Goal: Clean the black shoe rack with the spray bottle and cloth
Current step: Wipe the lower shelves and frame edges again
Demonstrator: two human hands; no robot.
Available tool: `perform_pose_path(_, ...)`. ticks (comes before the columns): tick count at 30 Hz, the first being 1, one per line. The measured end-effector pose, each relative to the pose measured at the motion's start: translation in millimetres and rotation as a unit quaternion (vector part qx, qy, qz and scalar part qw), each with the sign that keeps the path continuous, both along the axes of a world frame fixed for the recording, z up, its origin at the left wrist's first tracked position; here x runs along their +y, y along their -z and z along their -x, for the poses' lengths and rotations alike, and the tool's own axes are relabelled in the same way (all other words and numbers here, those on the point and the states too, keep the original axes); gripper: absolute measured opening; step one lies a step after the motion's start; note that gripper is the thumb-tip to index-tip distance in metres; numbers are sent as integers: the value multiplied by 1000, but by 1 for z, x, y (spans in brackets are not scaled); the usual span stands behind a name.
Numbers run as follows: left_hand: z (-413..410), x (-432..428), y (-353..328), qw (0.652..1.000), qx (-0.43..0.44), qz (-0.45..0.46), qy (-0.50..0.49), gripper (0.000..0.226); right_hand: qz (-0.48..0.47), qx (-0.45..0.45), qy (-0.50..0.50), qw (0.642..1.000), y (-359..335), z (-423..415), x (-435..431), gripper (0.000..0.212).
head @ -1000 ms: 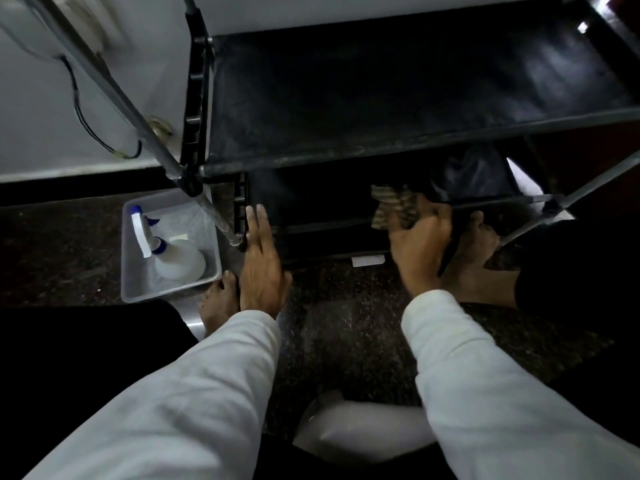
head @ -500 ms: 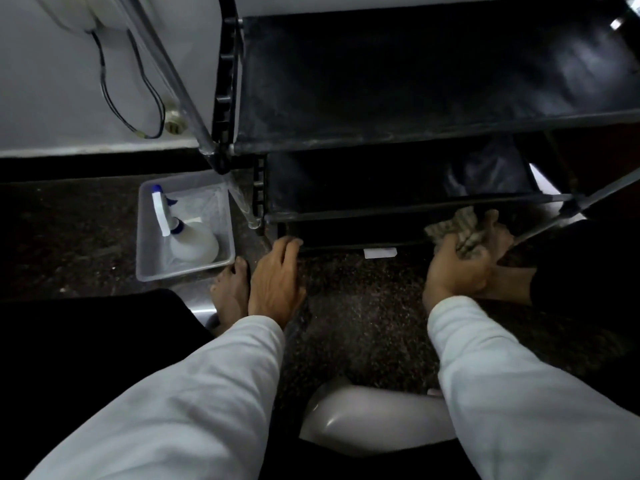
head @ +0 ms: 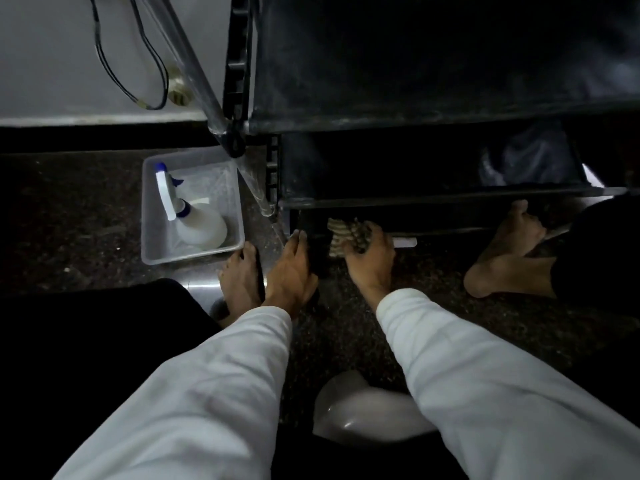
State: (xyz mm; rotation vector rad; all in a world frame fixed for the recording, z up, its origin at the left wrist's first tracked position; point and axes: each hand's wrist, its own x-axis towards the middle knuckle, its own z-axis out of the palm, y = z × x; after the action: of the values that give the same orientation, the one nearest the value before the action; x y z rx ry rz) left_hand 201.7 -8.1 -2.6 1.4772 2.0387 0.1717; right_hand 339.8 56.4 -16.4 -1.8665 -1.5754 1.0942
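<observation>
Seemingly cloth (head: 337, 233) beneath right fingers (head: 378, 238).

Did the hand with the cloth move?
Yes. The right hand with the cloth slid left along the shoe rack: it was right of the white label, now left of it.

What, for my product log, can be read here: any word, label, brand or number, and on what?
No text can be read.
The spray bottle shows no label.
The white strip by the shoe rack base is too dim and blurred to show print.
</observation>
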Motion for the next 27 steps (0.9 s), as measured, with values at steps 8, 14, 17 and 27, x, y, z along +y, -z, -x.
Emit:
perform_pose_path(8, 12, 24, 20, 998, 11, 68, 7, 65, 5, -103, -163, 981, 13, 62, 7, 55)
perform_pose_path(14, 4, 32, 27, 993, 69, 88, 27, 77, 19, -133, -195, 972, 15, 52, 24, 59)
perform_pose_path(17, 5, 33, 28, 987, 83, 129, 52, 77, 14, -145, -184, 972, 15, 29, 32, 59)
perform_pose_path(27, 7, 43, 25, 979, 58, 190, 55, 88, 4, -178, -78, 981, 17, -44, 47, 46)
